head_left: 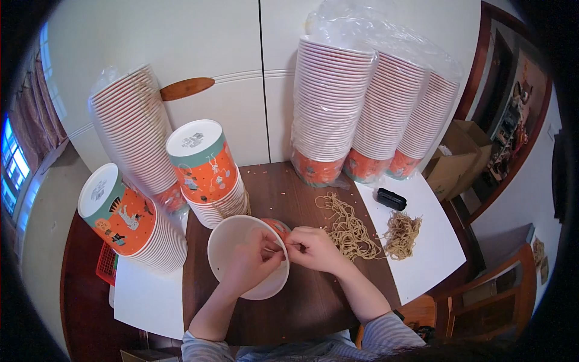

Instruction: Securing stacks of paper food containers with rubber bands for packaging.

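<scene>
Near the front edge of the dark wooden table (301, 301), white paper bowl with orange printed outside (241, 253), mouth tilted up. Left hand (250, 265) and right hand (313, 248) pinched shut at its right rim, on a thin tan string, apparently.

Paper cup (248, 256), matt white inside, glossy printed outside; dark wooden table (301, 308), smooth; stacked cups (338, 102) under clear crinkled plastic film; tan strings (350, 232), rough; white paper sheets (428, 241), matt

Crowded worktop (301, 308), open only near six o'clock.
Cup stacks (362, 102) block twelve and nine (129, 226); string piles (350, 229) lie at three.
</scene>
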### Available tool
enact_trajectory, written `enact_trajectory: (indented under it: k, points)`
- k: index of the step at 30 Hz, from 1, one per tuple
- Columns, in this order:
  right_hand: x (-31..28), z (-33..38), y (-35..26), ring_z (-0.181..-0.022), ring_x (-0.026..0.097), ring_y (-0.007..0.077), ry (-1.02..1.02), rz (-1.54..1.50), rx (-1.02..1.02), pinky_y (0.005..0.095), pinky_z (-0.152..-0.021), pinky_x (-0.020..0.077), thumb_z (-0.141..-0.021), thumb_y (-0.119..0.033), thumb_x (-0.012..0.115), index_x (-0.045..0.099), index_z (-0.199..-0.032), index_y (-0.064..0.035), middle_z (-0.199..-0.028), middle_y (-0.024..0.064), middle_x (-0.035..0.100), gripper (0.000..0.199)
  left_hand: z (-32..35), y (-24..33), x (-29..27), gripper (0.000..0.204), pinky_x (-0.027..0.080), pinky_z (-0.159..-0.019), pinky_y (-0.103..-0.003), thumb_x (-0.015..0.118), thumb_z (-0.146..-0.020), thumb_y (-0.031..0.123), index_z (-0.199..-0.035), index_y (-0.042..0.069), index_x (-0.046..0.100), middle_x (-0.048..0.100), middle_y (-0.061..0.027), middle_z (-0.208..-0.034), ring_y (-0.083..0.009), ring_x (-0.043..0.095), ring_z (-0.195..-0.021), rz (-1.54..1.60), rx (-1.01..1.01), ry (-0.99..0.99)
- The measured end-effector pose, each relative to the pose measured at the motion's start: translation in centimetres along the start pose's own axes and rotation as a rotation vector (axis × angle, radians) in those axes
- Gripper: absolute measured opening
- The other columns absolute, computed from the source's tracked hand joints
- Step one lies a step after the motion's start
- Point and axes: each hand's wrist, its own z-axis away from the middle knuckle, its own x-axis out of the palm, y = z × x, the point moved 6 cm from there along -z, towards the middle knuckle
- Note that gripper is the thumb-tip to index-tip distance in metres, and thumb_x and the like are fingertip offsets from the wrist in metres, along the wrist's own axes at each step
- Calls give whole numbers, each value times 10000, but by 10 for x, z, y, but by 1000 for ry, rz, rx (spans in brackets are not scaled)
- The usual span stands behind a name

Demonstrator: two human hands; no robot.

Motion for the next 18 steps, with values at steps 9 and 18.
enact_trajectory:
  k: [9, 18]
  points:
    - [5, 1, 4, -608, 554, 261, -61, -69, 48, 335, -543, 444, -718, -84, 558, 512, -776, -19, -687, 121, 530, 98, 0, -4, 3, 250, 509, -592, -259, 596, -736, 72, -962, -11, 527, 609, -89, -847, -177, 630, -705, -102, -91, -102]
    - [10, -1, 8, -582, 567, 203, -101, -182, 30, 298, -521, 437, -775, -87, 494, 467, -722, -27, -637, 91, 510, 85, 1, 2, 8, 305, 513, -599, -255, 587, -733, 30, -1013, -18, 476, 591, -112, -911, -167, 618, -752, 27, -129, -192]
